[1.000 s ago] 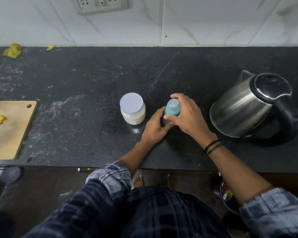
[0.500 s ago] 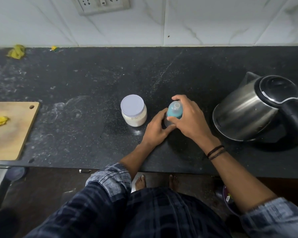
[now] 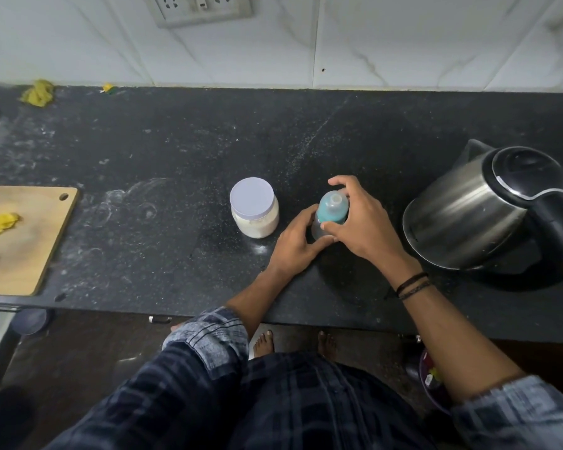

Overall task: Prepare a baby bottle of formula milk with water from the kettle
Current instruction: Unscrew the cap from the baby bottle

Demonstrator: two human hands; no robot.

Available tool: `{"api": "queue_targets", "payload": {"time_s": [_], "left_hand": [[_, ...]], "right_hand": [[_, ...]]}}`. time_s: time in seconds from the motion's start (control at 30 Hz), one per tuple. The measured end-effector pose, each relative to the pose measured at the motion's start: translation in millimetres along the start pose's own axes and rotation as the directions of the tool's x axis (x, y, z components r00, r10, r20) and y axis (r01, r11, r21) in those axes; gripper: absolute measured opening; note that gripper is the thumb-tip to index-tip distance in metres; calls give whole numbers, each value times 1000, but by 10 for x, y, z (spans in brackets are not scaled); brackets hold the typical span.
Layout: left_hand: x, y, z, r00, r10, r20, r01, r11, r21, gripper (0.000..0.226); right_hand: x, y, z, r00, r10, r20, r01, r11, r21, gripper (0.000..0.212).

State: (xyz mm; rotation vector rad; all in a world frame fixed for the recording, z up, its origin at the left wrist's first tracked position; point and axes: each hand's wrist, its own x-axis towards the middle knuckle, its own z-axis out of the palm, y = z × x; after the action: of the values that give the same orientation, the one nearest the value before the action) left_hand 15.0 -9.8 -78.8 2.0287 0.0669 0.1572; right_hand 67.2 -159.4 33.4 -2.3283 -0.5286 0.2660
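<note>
Baby bottle [image 3: 332, 211] stands upright on the black tabletop [image 3: 176, 141], between a lidded jar of white powder [image 3: 254, 207] just to its left and a steel electric kettle [image 3: 478, 209] to its right. On the clear lower body the left hand [image 3: 294, 245] has its grip curled, while the right hand [image 3: 363, 222] wraps its grip round the teal nipple collar.

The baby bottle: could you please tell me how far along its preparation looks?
Done: the baby bottle, powder jar and kettle stand together on the counter. In hand: the left hand holds the bottle's body while the right hand grips its teal top. Left: the jar's lid is on and the kettle is shut, so powder and water apparently remain.
</note>
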Motion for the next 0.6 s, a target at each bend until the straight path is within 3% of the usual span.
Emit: {"api": "queue_targets", "payload": {"time_s": [0.1, 0.27, 0.47, 0.6], "left_hand": [[2, 10, -5, 1000, -1, -3, 1, 1000, -7, 66], [-3, 22, -11, 1000, 4, -1, -4, 1000, -8, 67], [3, 18, -6, 1000, -4, -3, 4, 1000, -21, 64], [5, 22, -8, 1000, -4, -5, 4, 1000, -16, 67]], "right_hand": [[-10, -11, -5, 1000, -4, 27, 3, 1000, 25, 86], [-60, -10, 21, 999, -40, -33, 41, 999, 21, 70], [-23, 1, -17, 999, -16, 32, 14, 999, 52, 89], [-39, 10, 4, 999, -30, 9, 30, 999, 26, 79]]}}
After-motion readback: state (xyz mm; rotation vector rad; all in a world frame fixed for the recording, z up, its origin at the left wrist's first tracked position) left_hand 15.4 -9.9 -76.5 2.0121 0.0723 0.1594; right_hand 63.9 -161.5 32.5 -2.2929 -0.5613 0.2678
